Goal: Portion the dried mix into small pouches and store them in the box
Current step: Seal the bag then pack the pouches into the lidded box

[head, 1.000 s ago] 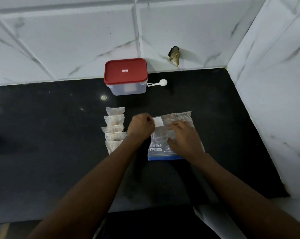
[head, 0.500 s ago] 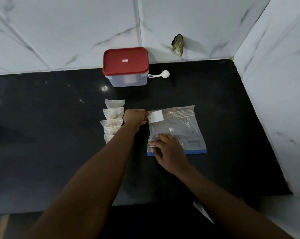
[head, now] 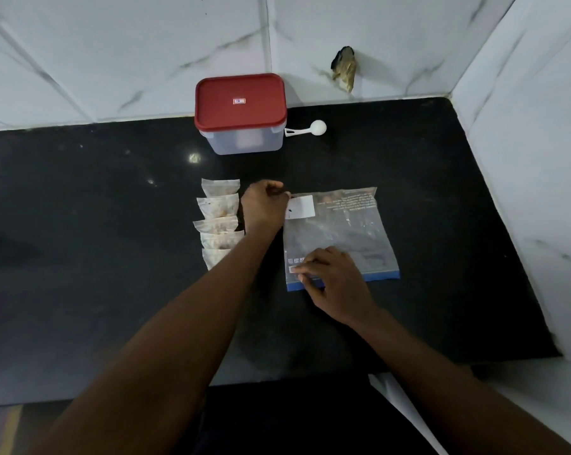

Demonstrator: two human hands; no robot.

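Note:
A large clear zip bag (head: 346, 234) with a blue strip along its near edge lies flat on the black counter (head: 97, 244). My left hand (head: 265, 205) pinches the bag's far left corner by its white label. My right hand (head: 331, 279) pinches the near left end of the blue strip. Several small filled pouches (head: 219, 221) lie in an overlapping row just left of my left hand. The clear box with a red lid (head: 240, 113) stands shut at the back by the wall.
A white measuring scoop (head: 307, 129) lies right of the box. Marble walls close the counter at the back and the right. A ragged hole (head: 345, 68) shows in the back wall.
My right hand slid from the middle of the bag to its near left corner and stays there. My left hand keeps its pinch on the far corner.

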